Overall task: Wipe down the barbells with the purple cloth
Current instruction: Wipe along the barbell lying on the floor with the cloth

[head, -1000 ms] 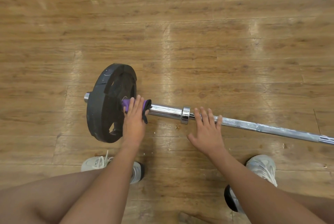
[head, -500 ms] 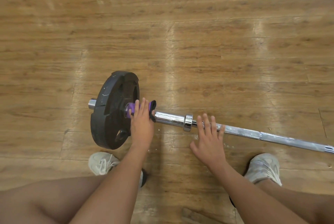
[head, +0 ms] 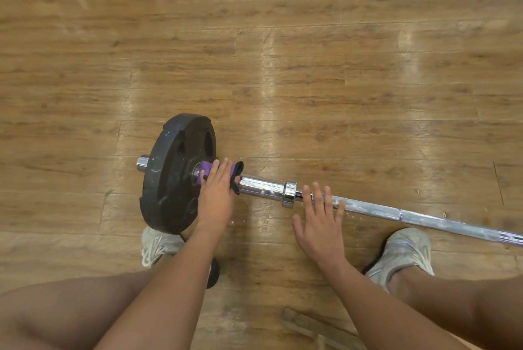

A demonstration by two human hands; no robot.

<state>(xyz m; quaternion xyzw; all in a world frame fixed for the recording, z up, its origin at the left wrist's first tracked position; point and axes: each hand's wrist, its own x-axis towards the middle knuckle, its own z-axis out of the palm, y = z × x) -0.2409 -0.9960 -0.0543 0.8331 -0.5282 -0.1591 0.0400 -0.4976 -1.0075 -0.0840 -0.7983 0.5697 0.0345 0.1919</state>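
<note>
Two pale sneakers (head: 160, 245) near barbell (head: 396, 212); black plate (head: 169, 180) just beside purple cloth (head: 206, 170).

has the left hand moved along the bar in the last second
No: the left hand holds the purple cloth on the barbell right beside the black plate, as before; only the camera shifted.

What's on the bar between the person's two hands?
In the head view, between the left hand on the cloth and the right hand lies a bare stretch of chrome sleeve, then its collar.
</note>
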